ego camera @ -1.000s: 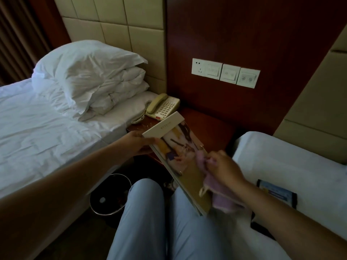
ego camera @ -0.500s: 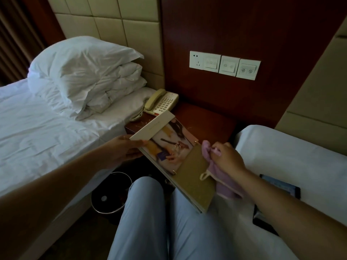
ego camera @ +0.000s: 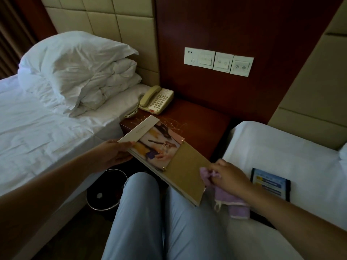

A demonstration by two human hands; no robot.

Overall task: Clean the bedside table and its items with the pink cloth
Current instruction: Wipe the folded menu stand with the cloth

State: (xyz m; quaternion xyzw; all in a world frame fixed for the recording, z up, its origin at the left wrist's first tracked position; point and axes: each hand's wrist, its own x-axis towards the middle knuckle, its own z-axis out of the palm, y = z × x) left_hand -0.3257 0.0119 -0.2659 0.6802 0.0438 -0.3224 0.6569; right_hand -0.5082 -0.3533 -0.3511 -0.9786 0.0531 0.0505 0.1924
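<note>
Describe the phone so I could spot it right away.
Find the dark wooden bedside table between the two white beds. At its back left corner, by the pillows, sits the phone. It is cream, with a keypad and coiled cord, the only thing resting there.

Quick tally: two beds, one on the left (ego camera: 37,132) and one on the right (ego camera: 293,160), with one table (ego camera: 202,128) between them. One phone (ego camera: 156,100) on the table. One booklet (ego camera: 169,158), one pink cloth (ego camera: 231,199). Two hands, left hand (ego camera: 112,154) and right hand (ego camera: 229,177). One pillow (ego camera: 75,59) plus one folded duvet (ego camera: 110,87) on the left bed. Three white switch plates (ego camera: 218,61) in a row on the wall. One bin (ego camera: 105,190) on the floor. One dark-framed card (ego camera: 270,183) on the right bed. Two knees (ego camera: 150,212) in pale trousers.
</note>
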